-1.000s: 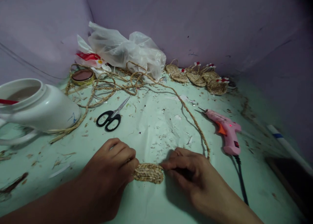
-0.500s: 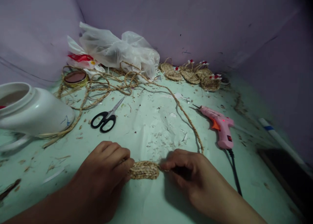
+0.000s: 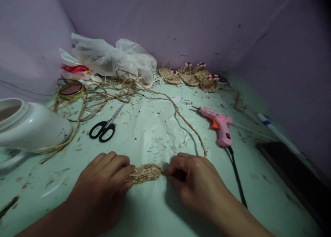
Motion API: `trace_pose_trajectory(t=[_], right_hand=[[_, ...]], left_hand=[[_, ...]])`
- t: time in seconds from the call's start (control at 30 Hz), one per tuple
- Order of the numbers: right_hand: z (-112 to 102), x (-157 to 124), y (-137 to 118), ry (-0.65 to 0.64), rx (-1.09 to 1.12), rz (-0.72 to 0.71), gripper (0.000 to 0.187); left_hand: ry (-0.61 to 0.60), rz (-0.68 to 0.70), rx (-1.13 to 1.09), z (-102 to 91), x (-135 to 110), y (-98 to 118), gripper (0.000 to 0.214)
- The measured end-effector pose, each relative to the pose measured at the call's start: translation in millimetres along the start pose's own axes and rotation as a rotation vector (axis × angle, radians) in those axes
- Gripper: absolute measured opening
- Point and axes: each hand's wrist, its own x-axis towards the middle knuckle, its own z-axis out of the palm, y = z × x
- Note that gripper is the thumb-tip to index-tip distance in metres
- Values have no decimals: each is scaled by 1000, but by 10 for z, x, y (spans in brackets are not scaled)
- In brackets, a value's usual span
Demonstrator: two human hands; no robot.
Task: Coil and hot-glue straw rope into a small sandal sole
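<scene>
While my left hand point(image 3: 102, 185) grips one end of the flat braided piece point(image 3: 147, 173), which sits between my hands over the green tabletop point(image 3: 148, 209), my right hand point(image 3: 195, 180) pinches the cord point(image 3: 182, 117) at its other end; the pink glue gun point(image 3: 222, 125) lies farther right.

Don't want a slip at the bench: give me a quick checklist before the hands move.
1. Left hand secure on the woven piece: ok, fingers grip its left end.
2. Right hand on the strand: ok, pinched at the piece's right end.
3. Strand continuous with the braided cord: cannot tell, the cord passes out of sight behind the right hand.
4. Cord free of tangles: not ok, loops overlap in front of the plastic bag.
5. Scissors and glue gun apart from both hands: ok, each lies untouched.
6. Glue gun nozzle cool: cannot tell, though a red light shows on its body.
</scene>
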Motion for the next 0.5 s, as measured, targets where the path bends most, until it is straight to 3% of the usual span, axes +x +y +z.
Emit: trace_pose_trajectory(t=[0.33, 0.5], right_hand=[[-6, -102, -60, -45, -27, -55, 24], [62, -55, -33, -25, 196, 78, 17]], left_hand=[[26, 85, 66, 24, -33, -21, 15], [64, 31, 55, 47, -53, 45, 14]])
